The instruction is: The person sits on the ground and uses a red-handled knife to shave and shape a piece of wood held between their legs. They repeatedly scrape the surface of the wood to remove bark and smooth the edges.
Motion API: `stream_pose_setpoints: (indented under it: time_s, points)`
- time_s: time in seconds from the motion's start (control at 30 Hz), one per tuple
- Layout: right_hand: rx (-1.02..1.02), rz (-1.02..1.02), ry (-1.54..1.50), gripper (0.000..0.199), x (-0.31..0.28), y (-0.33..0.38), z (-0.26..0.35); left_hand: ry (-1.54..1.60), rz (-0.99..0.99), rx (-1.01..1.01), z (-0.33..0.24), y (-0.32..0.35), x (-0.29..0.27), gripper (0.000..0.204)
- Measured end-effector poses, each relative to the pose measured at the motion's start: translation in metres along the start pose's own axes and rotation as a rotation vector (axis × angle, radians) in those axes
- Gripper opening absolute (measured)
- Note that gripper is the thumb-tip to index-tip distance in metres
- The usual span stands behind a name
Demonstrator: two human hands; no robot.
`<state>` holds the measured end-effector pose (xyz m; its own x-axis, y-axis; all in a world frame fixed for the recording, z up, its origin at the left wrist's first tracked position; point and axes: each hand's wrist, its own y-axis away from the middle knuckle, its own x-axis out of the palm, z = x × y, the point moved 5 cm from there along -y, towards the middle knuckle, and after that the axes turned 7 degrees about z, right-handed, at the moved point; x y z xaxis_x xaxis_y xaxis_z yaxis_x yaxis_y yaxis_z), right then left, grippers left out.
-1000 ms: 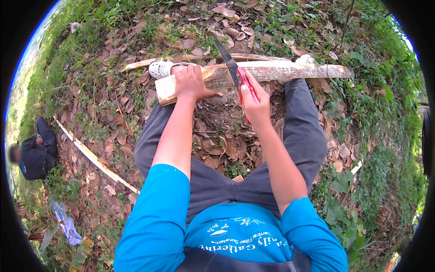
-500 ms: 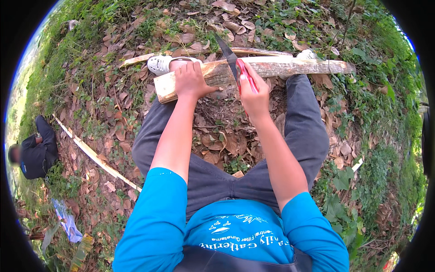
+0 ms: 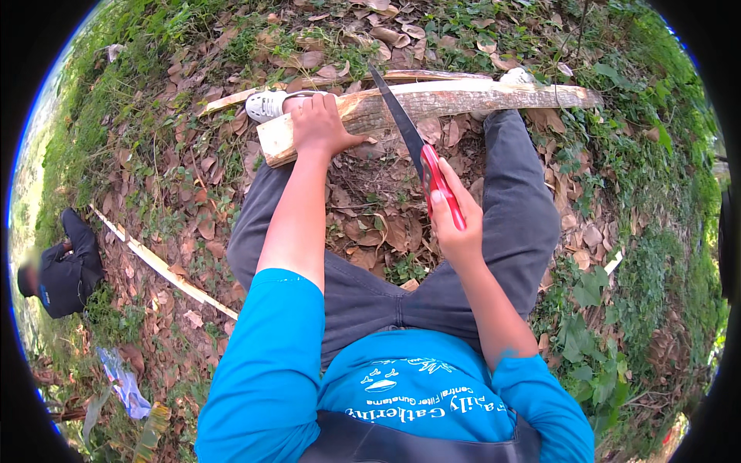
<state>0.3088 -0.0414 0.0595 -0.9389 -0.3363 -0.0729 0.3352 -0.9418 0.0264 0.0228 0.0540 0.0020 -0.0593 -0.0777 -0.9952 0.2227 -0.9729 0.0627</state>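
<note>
A long split log (image 3: pixel 482 100) with pale cut wood at its left end and rough bark along its side lies across in front of me, over my feet or shins. My left hand (image 3: pixel 318 130) grips it near the left end, fingers wrapped over the top and the thumb sticking out to the right. My right hand (image 3: pixel 458 228) is closed round the red handle of a hand saw (image 3: pixel 403 119). The dark blade slants up and left, its far part crossing the log in view. Whether its teeth touch the wood is hard to tell.
Behind the log lies another thin wood strip (image 3: pixel 224 103). My white shoe (image 3: pixel 265 105) is beside the left end. A long pale strip (image 3: pixel 166 268) rests on the leaf litter at left, near a seated person (image 3: pixel 69 266) in dark clothes. A plastic wrapper (image 3: pixel 126 386) lies lower left.
My right hand has drawn the saw back toward me and to the right, so more of the blade shows. The left hand keeps its grip on the log.
</note>
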Motion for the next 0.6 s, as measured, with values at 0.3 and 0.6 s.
stream_pose_setpoints:
  time_s: [0.3, 0.6]
  points:
    - [-0.058, 0.009, -0.004, 0.047, 0.009, -0.041, 0.015, 0.053, -0.073, 0.008, 0.004, 0.008, 0.010, 0.107]
    - [0.151, -0.023, -0.067, 0.047, 0.049, -0.212, -0.026, 0.030, -0.077, 0.013, 0.002, -0.002, 0.003, 0.106]
